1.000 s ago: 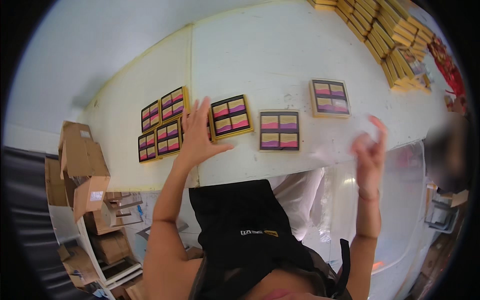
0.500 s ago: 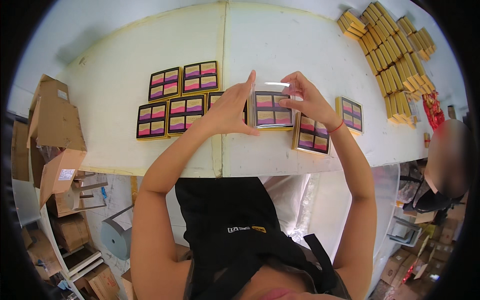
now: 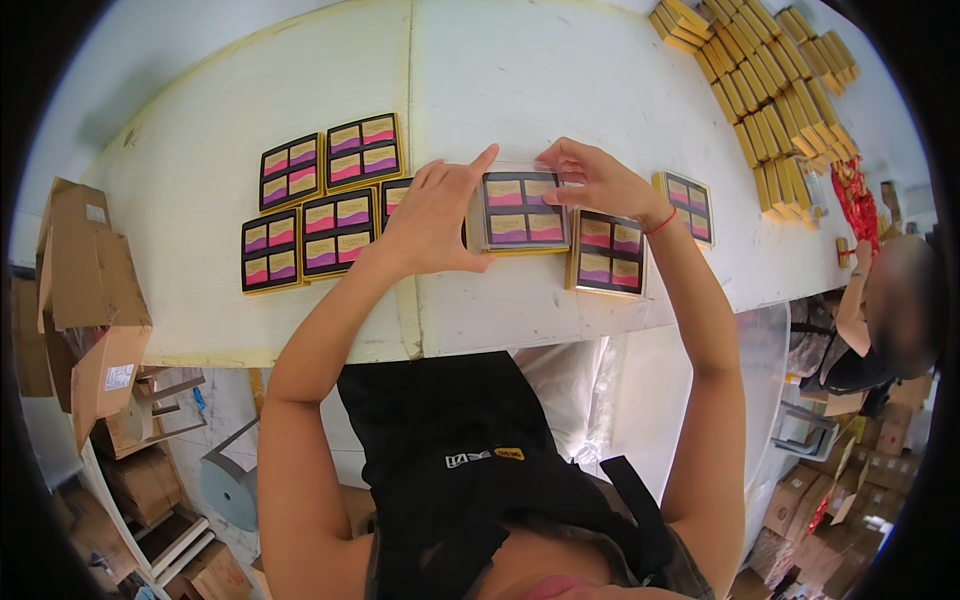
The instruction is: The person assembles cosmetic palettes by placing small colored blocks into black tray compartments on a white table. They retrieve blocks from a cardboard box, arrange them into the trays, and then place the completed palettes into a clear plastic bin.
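A transparent plastic lid (image 3: pixel 487 233) lies over a gold-edged box (image 3: pixel 528 249) with a black tray and pink and purple packets. My right hand (image 3: pixel 596 184) grips the lid at its far right side, thumb and fingers bent around that edge. At the left side of the same box, my left hand (image 3: pixel 433 215) is open, thumb and index finger spread along it. Partly under my left hand is an uncovered box (image 3: pixel 394 193). Near my right wrist sits a lidded box (image 3: pixel 607 252), with another lidded box (image 3: pixel 690 208) farther right.
Several uncovered boxes (image 3: pixel 270 245) stand in two rows at left on the white table (image 3: pixel 520 90). Stacked gold boxes (image 3: pixel 770 100) fill the far right, beside red material (image 3: pixel 853 205). Cardboard cartons (image 3: pixel 95 270) stand at the left. Another person (image 3: pixel 855 300) is at the right.
The clear lid has come down lower over the box between my hands. The whole view has shifted slightly, and the other person's arm now shows at the right.
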{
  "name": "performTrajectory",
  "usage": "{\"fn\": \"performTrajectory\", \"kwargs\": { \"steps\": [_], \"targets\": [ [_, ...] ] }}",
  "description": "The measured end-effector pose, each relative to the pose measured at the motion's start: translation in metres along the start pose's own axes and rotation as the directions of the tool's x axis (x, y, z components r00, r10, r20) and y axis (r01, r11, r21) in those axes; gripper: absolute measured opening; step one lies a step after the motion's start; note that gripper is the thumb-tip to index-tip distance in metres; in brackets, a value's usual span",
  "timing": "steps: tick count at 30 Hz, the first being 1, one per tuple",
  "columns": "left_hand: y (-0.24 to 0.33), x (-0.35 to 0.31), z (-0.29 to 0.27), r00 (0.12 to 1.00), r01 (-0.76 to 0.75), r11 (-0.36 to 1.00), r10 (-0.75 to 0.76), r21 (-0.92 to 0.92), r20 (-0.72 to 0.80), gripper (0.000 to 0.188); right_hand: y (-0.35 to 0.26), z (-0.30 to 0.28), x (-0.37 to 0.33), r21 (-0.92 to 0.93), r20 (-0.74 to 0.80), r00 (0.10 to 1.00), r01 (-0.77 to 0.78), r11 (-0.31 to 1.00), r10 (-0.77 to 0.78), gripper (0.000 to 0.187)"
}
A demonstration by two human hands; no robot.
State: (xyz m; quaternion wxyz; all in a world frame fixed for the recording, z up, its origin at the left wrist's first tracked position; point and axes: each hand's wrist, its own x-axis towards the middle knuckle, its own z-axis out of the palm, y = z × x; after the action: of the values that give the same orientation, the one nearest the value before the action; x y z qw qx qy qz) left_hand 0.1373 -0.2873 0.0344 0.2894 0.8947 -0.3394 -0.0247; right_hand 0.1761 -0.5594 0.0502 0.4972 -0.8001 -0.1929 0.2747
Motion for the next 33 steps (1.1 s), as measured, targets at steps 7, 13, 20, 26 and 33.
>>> {"fn": "performTrajectory", "kwargs": {
  "steps": [7, 13, 20, 26, 33],
  "targets": [
    [-0.009, -0.001, 0.009, 0.994, -0.083, 0.992, 0.089, 0.095, -0.063, 0.112, -0.017, 0.034, -0.016, -0.642, -0.057, 0.942, 0.218, 0.735, -0.33, 0.1],
    [-0.001, 0.004, 0.002, 0.999, -0.032, 0.999, 0.033, 0.018, -0.018, 0.112, -0.016, 0.03, -0.021, -0.581, -0.079, 0.97, 0.141, 0.802, -0.228, 0.098],
    [-0.006, 0.002, 0.0, 1.0, -0.014, 1.0, 0.014, -0.028, 0.001, 0.113, -0.008, 0.03, -0.012, -0.669, -0.034, 0.941, 0.228, 0.708, -0.335, 0.095],
    [0.003, 0.009, 0.008, 0.978, -0.097, 0.983, 0.123, 0.155, -0.167, 0.112, -0.006, 0.027, -0.014, -0.743, -0.032, 0.94, 0.205, 0.637, -0.339, 0.096],
    [0.04, 0.005, 0.019, 0.986, -0.156, 0.889, 0.167, 0.431, 0.014, 0.067, 0.016, -0.012, -0.112, -0.742, -0.447, 0.463, 0.286, 0.606, -0.765, 0.067]
  ]
}}
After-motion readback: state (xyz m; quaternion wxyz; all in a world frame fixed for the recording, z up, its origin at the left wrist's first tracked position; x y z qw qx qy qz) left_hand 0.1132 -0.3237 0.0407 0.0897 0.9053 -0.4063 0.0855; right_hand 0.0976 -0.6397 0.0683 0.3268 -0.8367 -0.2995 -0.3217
